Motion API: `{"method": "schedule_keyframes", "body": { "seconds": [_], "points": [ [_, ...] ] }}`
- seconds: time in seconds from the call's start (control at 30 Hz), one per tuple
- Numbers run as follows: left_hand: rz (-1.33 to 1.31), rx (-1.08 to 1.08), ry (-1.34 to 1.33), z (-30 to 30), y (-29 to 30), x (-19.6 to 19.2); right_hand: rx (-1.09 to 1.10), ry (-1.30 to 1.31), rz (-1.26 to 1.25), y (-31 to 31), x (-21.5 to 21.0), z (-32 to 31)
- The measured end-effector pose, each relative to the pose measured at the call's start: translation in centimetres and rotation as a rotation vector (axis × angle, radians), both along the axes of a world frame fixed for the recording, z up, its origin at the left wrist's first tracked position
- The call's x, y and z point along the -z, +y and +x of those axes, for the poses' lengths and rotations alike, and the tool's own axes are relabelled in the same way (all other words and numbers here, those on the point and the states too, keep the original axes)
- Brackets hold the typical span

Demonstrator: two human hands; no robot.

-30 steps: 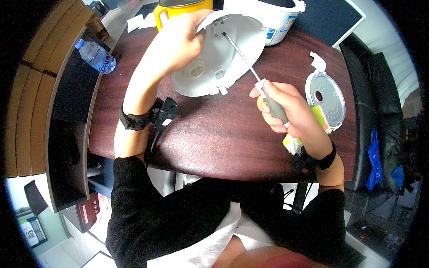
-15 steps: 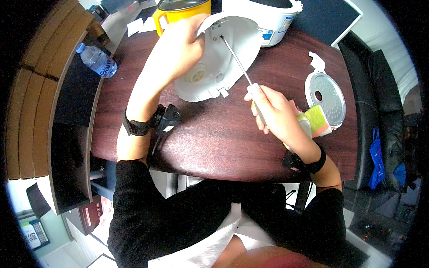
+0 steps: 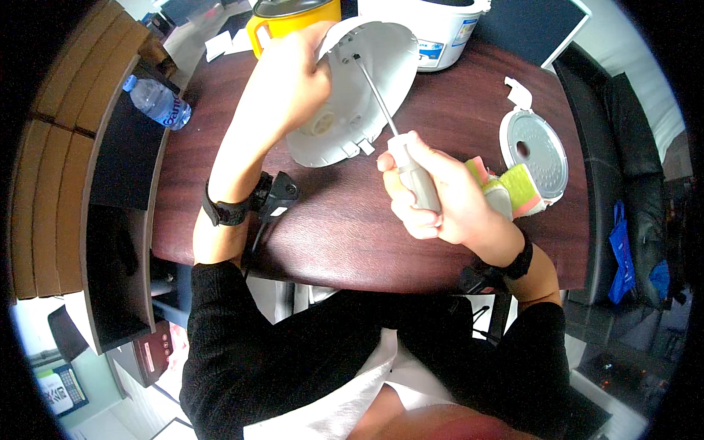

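My left hand [image 3: 295,81] is closed on the upper left rim of a white plastic appliance lid shell [image 3: 381,81], holding it tilted so that its hollow inner side shows. In my right hand [image 3: 447,191] is a screwdriver [image 3: 418,180] with a grey and white handle, my fingers wrapped round it. Its long metal shaft points up and left into the shell, and the tip sits at a small dark hole near the shell's upper edge. Whether a screw is in that hole is too small to tell.
Behind the shell stand a yellow container with a handle [image 3: 315,18] and a white rice cooker body [image 3: 451,37]. A round grey and white inner lid [image 3: 539,154] lies at the right beside yellow-green sponges [image 3: 519,191]. A water bottle [image 3: 158,103] is at the left.
My right hand has shifted slightly left and turned on the screwdriver, showing more of its handle. The shell has moved a little to the left and tilted.
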State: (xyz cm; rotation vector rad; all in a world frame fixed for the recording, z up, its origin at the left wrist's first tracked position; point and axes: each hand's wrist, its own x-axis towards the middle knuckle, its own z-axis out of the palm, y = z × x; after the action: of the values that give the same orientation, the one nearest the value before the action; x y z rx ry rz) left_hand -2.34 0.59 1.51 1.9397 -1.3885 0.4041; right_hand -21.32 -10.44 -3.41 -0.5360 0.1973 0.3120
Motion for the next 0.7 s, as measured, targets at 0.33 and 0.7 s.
{"method": "schedule_keyframes", "body": {
  "seconds": [0.33,0.7],
  "points": [
    [0.15,0.043,0.096,1.3,0.2,-0.3,0.128,0.004,-1.2,-1.8,-1.4,-0.2],
    [0.179,0.029,0.092,1.3,0.2,-0.4,0.29,-0.194,-1.844,-3.5,0.1,0.7]
  ]
}}
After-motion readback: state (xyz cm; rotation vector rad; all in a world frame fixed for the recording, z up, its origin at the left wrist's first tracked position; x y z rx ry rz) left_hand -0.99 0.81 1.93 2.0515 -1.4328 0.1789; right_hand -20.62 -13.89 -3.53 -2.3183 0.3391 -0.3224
